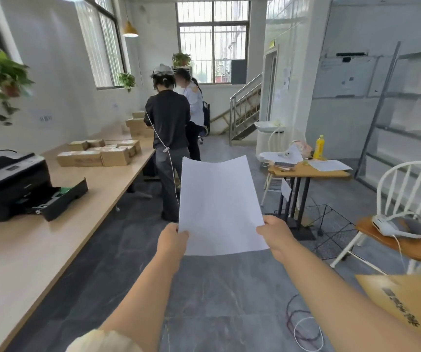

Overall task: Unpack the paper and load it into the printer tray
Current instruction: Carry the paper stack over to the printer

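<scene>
Paper (pixel 220 204) held out in front at arm's length over the grey floor, both arms extended. Left hand (pixel 172 240) pinched shut on lower left edge, thumb on top; right hand (pixel 275 233) pinched shut on lower right edge. Sheets rise up and away from the grip, far end curling slightly. Printer (pixel 6 184) well apart to the left on long table (pixel 26 250), printer tray (pixel 62 199) pulled out, facing the aisle.
</scene>
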